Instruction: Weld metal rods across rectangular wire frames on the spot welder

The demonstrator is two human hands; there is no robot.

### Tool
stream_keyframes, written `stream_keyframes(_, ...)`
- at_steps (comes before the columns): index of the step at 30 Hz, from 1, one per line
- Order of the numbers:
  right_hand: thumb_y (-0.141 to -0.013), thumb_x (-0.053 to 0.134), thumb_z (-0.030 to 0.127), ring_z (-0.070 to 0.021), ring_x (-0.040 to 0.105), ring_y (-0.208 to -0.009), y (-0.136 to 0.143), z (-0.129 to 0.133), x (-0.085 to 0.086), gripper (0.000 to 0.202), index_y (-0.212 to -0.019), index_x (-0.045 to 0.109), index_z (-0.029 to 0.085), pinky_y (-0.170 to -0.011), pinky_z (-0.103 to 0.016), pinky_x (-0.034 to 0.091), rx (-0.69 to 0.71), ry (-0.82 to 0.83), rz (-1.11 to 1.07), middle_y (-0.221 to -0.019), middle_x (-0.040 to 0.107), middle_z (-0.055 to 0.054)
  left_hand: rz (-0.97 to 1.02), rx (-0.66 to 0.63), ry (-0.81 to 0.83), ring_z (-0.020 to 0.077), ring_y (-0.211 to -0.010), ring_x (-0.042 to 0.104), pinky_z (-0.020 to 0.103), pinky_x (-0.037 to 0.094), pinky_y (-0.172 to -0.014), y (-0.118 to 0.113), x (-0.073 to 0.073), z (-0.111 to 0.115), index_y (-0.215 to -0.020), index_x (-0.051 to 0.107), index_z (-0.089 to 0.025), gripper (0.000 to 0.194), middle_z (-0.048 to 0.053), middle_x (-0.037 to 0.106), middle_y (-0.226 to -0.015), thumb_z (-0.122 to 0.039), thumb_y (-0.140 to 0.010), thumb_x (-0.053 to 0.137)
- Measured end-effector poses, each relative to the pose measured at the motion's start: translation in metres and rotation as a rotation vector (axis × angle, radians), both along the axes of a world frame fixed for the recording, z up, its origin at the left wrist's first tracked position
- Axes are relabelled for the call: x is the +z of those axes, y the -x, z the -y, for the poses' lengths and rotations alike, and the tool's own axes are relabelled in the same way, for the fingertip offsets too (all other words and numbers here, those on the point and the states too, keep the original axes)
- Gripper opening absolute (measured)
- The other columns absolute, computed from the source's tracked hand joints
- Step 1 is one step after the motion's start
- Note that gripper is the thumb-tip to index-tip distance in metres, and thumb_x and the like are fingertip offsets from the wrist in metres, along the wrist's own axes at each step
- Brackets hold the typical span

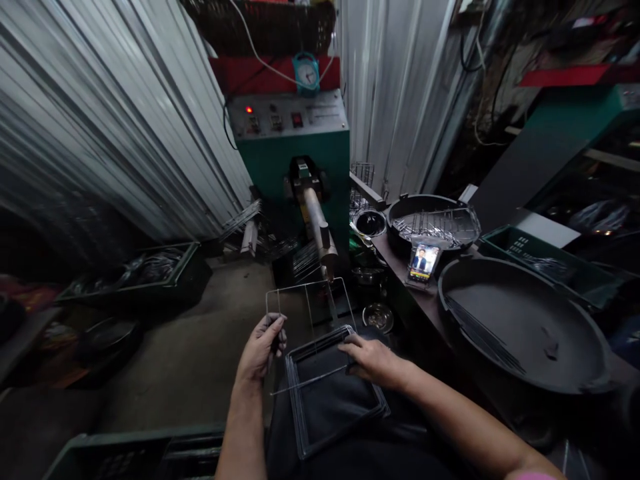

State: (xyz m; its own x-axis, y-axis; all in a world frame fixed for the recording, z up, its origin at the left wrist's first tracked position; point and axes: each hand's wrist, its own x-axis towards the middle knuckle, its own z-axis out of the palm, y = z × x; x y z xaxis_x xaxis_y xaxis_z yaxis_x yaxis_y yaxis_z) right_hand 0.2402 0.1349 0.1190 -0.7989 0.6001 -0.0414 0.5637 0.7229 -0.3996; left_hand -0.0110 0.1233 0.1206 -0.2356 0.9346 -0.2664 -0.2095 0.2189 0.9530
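Note:
A thin rectangular wire frame (306, 285) with cross wires stands in front of me, its far edge just below the tip of the machine's arm (319, 230). My left hand (264, 343) is closed in a pinch on the frame's left side. At its right side is my right hand (370, 360), fingers closed around a thin metal rod (310, 383) that points left; whether these fingers also grip the frame is hard to see. Below both hands, a stack of rectangular wire frames (299, 427) lies on my dark-covered lap.
The green machine (320, 150) carries a lit red lamp and a blue clock (306, 72). On the right bench are a round black tray (530, 293) with thin rods, another tray (430, 207) of wire pieces and a phone (423, 261). Green crates (193, 277) stand on the left floor.

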Motion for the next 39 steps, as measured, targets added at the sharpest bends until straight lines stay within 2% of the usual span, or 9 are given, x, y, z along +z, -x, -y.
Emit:
stream_keyframes(11,-0.074,0.056,0.022,-0.0189,0.053,-0.093,-0.005,0.005,0.010,0.047,-0.118,0.041,0.020,-0.078,-0.028,0.044,0.042,0.093,-0.065,-0.112,0.046,-0.010,0.055,-0.004,0.026,0.0054,-0.032,0.040,0.013,0.024,-0.029,-0.002,-0.007,0.005,-0.079,0.047,-0.019,0.033,-0.008,0.048,-0.044,-0.044,-0.060,0.060)
stream_keyframes(21,-0.074,0.057,0.023,-0.0186,0.057,-0.083,-0.006,0.006,0.015,0.041,-0.113,0.045,0.017,-0.071,-0.028,0.045,0.015,0.040,0.015,-0.106,0.048,-0.010,0.082,0.022,0.044,0.0054,-0.032,0.039,0.013,0.024,-0.029,-0.010,-0.005,0.005,-0.078,0.046,-0.019,0.036,-0.008,0.047,-0.043,-0.044,-0.057,0.062)
stream_keyframes(35,-0.075,0.056,0.024,-0.0175,0.055,-0.084,-0.008,0.005,0.034,0.043,-0.115,0.043,0.018,-0.072,-0.027,0.044,0.041,0.046,0.055,-0.106,0.047,-0.008,0.079,-0.001,0.045,0.0051,-0.032,0.039,0.012,0.023,-0.028,-0.008,-0.005,0.005,-0.080,0.047,-0.019,0.037,-0.008,0.047,-0.042,-0.044,-0.058,0.062)
stream_keyframes(39,-0.076,0.054,0.024,-0.0170,0.055,-0.086,-0.008,0.004,0.034,0.042,-0.116,0.042,0.019,-0.073,-0.027,0.043,0.050,0.032,0.037,-0.107,0.047,-0.008,0.074,-0.004,0.045,0.0054,-0.032,0.039,0.012,0.023,-0.028,-0.009,-0.005,0.006,-0.080,0.047,-0.019,0.037,-0.008,0.047,-0.043,-0.045,-0.059,0.061)
